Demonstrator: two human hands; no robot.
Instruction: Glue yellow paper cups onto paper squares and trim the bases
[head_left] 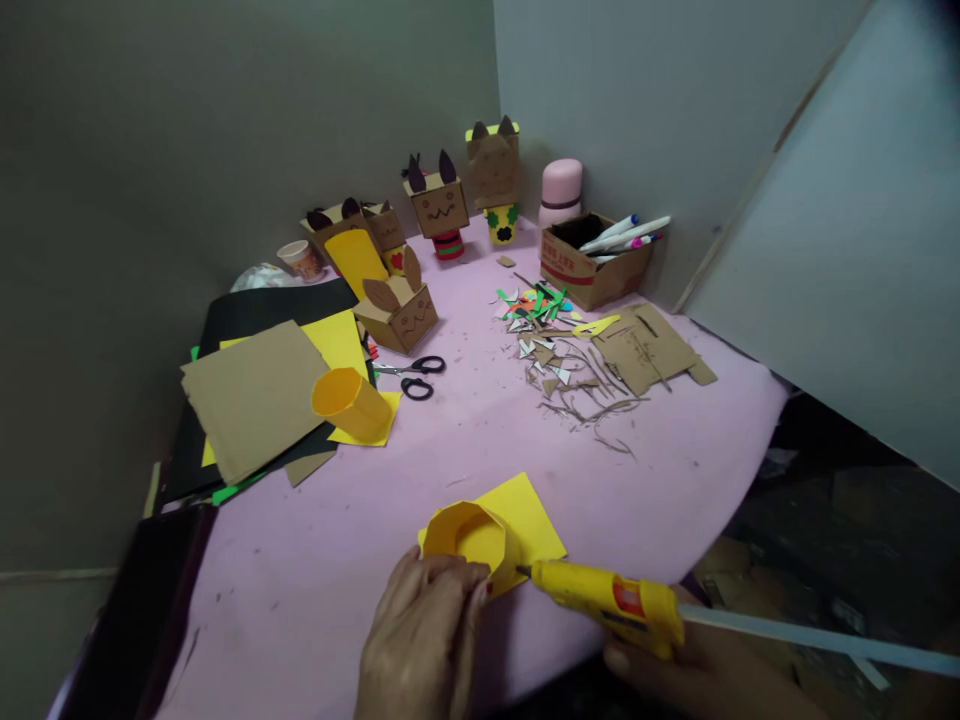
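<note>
My left hand (425, 630) grips the near side of a yellow paper cylinder (506, 545), which stands upright on a flat yellow paper sheet (531, 515). My right hand (675, 665) is wrapped round the handle of a yellow hot glue gun (607, 592). A long whitish glue stick (810, 637) sticks out of the gun's back. Its dark nozzle points left, at the foot of the cylinder where it meets the sheet. Whether the nozzle touches the paper I cannot tell. Part of the cylinder's near wall is hidden behind my left fingers.
Another yellow paper cylinder (352, 403), black-handled scissors (420, 378) and a cardboard sheet (259, 395) lie at left. Several cardboard animal figures (437, 210) stand at the back. Paper scraps (551, 365), a cardboard box of pens (596, 265) and a pink flask (561, 190) are at right.
</note>
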